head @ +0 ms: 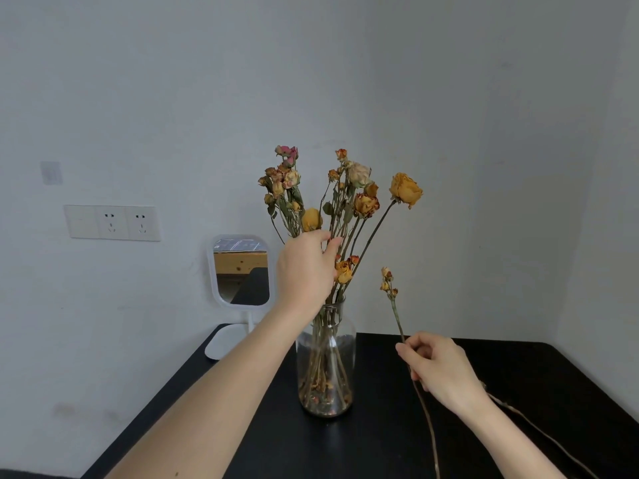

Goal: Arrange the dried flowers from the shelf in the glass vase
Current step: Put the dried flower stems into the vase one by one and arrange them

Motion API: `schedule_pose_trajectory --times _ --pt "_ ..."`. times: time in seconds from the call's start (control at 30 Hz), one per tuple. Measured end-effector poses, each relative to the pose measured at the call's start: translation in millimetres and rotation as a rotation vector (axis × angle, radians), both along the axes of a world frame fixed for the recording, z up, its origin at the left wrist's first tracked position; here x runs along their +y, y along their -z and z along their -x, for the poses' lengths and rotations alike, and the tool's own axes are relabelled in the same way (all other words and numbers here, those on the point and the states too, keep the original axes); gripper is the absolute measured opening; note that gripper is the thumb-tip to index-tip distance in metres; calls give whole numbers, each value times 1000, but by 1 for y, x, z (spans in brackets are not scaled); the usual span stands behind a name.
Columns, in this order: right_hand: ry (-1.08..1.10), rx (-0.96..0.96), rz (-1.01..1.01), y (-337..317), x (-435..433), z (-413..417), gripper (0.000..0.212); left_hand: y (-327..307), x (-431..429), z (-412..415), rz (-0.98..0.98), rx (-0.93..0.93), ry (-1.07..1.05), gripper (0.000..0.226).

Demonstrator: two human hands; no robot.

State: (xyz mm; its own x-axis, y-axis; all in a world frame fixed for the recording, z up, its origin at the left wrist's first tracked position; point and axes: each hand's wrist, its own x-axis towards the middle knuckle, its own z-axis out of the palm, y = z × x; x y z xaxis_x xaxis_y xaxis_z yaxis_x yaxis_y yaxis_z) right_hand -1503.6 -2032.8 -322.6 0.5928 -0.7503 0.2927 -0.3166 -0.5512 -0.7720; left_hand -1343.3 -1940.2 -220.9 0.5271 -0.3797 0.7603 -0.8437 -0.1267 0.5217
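A clear glass vase point(326, 361) stands on the black table point(484, 392) and holds several dried roses point(359, 198) in orange, yellow and pink. My left hand point(306, 267) reaches in from the left and closes around the bunch of stems just above the vase mouth. My right hand point(439, 368) is to the right of the vase and pinches a single thin dried stem point(397, 316) with small orange buds at its top. That stem's lower end runs down past my wrist toward the table's front.
A small white-framed mirror point(242, 271) on a stand sits at the table's back left corner. A wall socket plate point(112, 223) is on the left wall. A thin twine or twig point(539, 426) lies on the table behind my right forearm.
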Motion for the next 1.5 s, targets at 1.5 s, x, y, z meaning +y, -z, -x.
schedule_pose_trajectory --times 1.5 --pt "25 -809 -17 -60 7 -1 22 116 1 -25 -188 569 502 61"
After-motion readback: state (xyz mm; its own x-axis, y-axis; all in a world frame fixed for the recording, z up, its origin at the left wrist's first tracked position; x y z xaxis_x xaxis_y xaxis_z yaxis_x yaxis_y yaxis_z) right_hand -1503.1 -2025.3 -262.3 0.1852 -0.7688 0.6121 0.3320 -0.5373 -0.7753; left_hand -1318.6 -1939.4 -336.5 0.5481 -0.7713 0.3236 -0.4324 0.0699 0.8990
